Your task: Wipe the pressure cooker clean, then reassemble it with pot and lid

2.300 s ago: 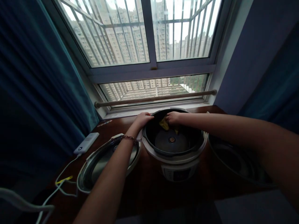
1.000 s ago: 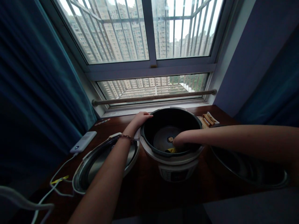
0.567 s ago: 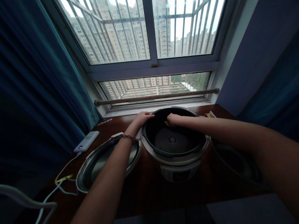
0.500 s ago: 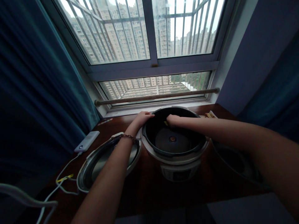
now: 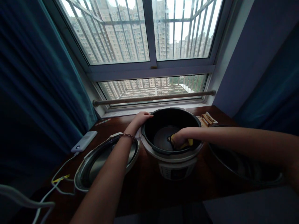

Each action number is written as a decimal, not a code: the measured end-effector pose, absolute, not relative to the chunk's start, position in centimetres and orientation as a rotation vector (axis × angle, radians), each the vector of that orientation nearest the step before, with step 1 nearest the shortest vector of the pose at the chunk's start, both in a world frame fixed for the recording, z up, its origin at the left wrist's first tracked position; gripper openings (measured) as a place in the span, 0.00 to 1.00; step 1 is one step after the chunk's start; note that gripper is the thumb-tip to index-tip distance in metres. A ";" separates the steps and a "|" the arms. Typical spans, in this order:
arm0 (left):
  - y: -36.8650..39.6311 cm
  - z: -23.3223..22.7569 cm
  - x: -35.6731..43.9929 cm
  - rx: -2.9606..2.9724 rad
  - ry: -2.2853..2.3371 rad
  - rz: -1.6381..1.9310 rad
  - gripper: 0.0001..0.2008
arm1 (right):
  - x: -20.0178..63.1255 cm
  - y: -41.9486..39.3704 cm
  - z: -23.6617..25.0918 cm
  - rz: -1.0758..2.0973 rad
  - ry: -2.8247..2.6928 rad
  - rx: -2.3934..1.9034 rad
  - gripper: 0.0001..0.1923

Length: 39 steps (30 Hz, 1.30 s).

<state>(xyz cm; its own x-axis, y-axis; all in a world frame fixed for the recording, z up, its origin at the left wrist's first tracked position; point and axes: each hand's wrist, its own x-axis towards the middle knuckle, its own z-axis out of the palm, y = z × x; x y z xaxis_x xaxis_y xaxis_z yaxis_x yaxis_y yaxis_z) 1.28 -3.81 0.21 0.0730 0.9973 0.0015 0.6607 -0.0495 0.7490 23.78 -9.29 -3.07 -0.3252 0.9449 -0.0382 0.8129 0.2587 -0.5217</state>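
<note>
An electric pressure cooker (image 5: 177,169) with a white body stands on the table, its dark inside facing up. My left hand (image 5: 141,118) is at the cooker's upper left rim, fingers closed over the edge. Deep inside, my right hand (image 5: 181,138) holds a yellow cloth (image 5: 190,142) against the lower right of the interior, near the round centre of the bottom. Most of the cloth is hidden by the fingers. The cooker's round lid (image 5: 98,165) lies swung out to the left, partly behind my left forearm.
A dark round pot (image 5: 247,169) sits at the right under my right forearm. Behind it is a small tan and white object (image 5: 208,119). A white power bank (image 5: 84,141) with a cable lies at the left, near the blue curtain (image 5: 46,71). A barred window is behind.
My right hand has moved with the yellow cloth from the cooker's far inner wall toward the near right part of its bottom. My left hand stays on the rim.
</note>
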 end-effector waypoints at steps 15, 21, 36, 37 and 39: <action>-3.6 -0.3 0.9 1.872 1.699 0.781 0.21 | 22.9 -10.1 3.1 0.435 -2.356 -1.330 0.17; -3.9 -0.1 0.8 1.972 1.726 0.786 0.24 | 23.2 -10.0 3.4 0.589 -2.893 -0.959 0.23; -6.7 3.4 6.8 2.576 1.634 0.341 0.17 | 30.8 -19.9 -0.5 0.338 -1.700 -1.202 0.15; -7.0 3.0 7.8 2.596 1.587 0.212 0.17 | 30.4 -20.2 -1.1 0.277 -1.711 -1.173 0.15; -7.5 1.5 9.2 2.601 1.522 -0.032 0.22 | 29.9 -20.3 -1.9 0.162 -1.703 -1.127 0.15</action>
